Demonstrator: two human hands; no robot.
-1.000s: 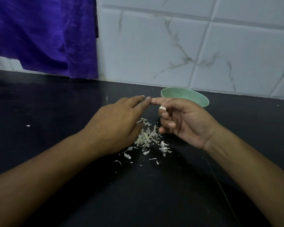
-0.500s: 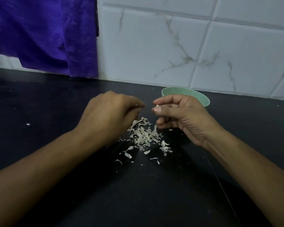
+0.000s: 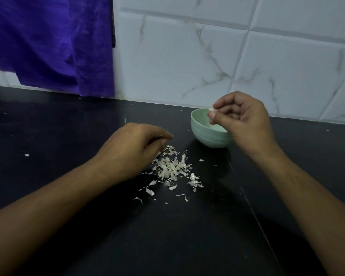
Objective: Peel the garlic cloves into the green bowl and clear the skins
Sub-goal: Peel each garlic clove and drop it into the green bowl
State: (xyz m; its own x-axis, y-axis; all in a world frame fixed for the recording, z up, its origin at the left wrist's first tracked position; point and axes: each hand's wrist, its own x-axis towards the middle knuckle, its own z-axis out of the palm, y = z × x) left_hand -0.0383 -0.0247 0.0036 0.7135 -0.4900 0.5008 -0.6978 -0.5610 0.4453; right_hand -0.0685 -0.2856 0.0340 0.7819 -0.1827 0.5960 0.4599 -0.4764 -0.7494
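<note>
The right hand is held over the green bowl, which stands right of the middle of the black table, far back near the tiled wall. Its fingers are curled, and forefinger and thumb pinch a small pale clove just above the bowl's far rim. It seems to be held there so that it falls inside when let go. Whether other cloves lie in the bowl cannot be made out.

The left hand hangs low over the table, just left of the skins. These form a loose papery heap near and left of the bowl, with flakes scattered on its near side. The fingertips of this hand are drawn together, but whether they hold a shred cannot be told. Keeping that hand by the heap probably keeps the waste in one spot, ready to gather. One stray flake lies well apart at the left. The skins have not yet been cleared.
</note>
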